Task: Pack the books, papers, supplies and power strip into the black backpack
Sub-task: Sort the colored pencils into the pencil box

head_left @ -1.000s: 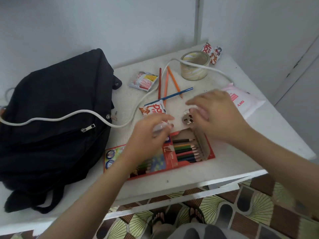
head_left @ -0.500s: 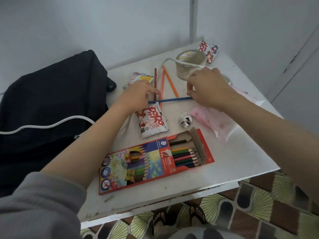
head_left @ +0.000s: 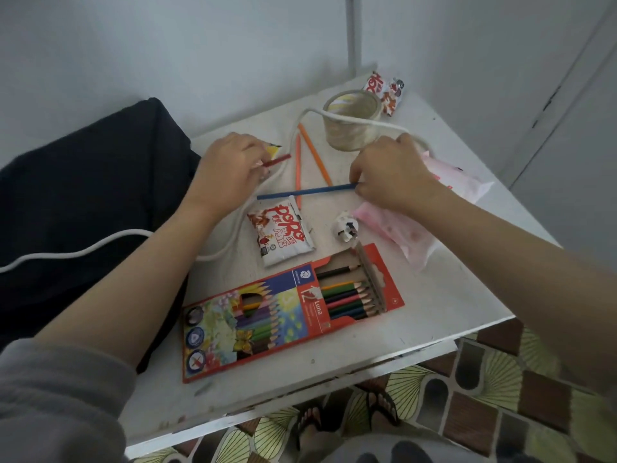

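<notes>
White-painted tabletop (head_left: 450, 295) under everything, scuffed along the near edge. Black backpack (head_left: 83, 195) slumped over its left side; whether zipped or unzipped, cannot tell. White power cable (head_left: 83, 253) draped across the backpack, passing under the left forearm, curling on the table and running far past the left hand. Red pencil box (head_left: 283, 312) flat at the near middle, flap folded open on its right, sharpened tips showing inside. Pink soft packet (head_left: 400, 228) on the right, partly beneath the right wrist. Left hand (head_left: 227, 168) at the far left of the table, fingers curled round a red pencil (head_left: 277, 160), whose end pokes out to the right. Right hand (head_left: 390, 175) just near the tape roll (head_left: 352, 128), fingertips pinched tight on the right end of a blue pencil (head_left: 307, 192). Tape roll upright at the far side, cable lying across its rim. White snack packet (head_left: 283, 235) with red lettering between the forearms, just far of the pencil box. Second snack packet (head_left: 384, 91) at the far corner, beside the tape roll. Plug (head_left: 345, 227) loose on the table between the snack packet and the pink packet. Blue pencil stretched leftward, its left tip just above the snack packet, crossing one of two orange pencils (head_left: 315, 155) lying between the hands.
</notes>
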